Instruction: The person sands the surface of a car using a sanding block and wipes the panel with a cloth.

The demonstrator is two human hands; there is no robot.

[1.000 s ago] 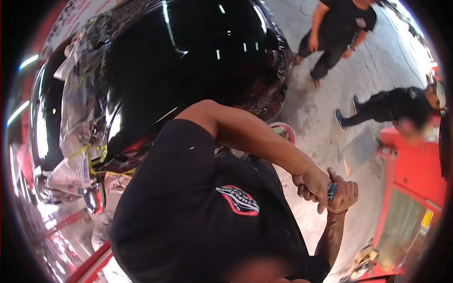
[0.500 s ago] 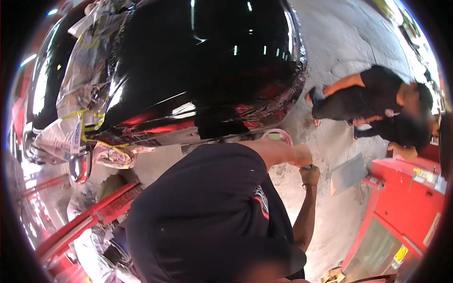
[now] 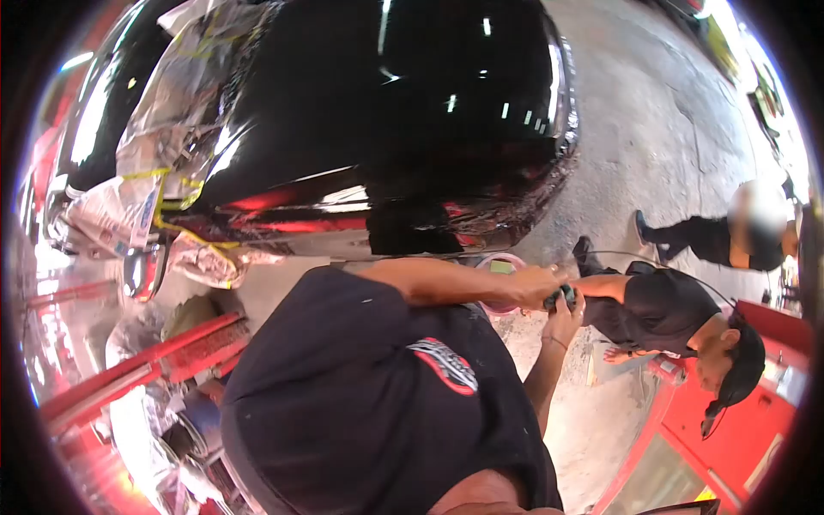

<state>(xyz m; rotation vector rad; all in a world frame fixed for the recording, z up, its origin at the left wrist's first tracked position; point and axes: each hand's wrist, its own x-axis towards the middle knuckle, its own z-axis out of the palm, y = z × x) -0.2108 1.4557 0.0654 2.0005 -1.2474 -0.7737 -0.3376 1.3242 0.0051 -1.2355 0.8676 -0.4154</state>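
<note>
My left hand (image 3: 536, 287) and my right hand (image 3: 566, 319) meet in front of me, to the right. Between them is a small dark green crumpled thing (image 3: 560, 298), perhaps a cloth; its kind is not clear. Both hands are closed on it, and the fingers cover part of it. Below my left forearm, on the floor, stands a round tub with a pink rim (image 3: 486, 302), partly hidden by the arm. Something light green (image 3: 501, 268) shows inside. A co-worker's arm (image 3: 605, 285) reaches close to my hands; whether it touches them I cannot tell.
A glossy black car (image 3: 378, 112) fills the upper view, its windscreen area covered in taped masking paper (image 3: 172, 112). A co-worker (image 3: 674, 305) stands right, another person (image 3: 712, 245) beyond. Red cabinet (image 3: 755, 421) lower right; red metal beam (image 3: 137, 378) lower left.
My torso has turned, and the shirt logo now shows fully. My hands stay together around the dark green thing. The nearer co-worker has come closer, and an arm now reaches toward my hands.
</note>
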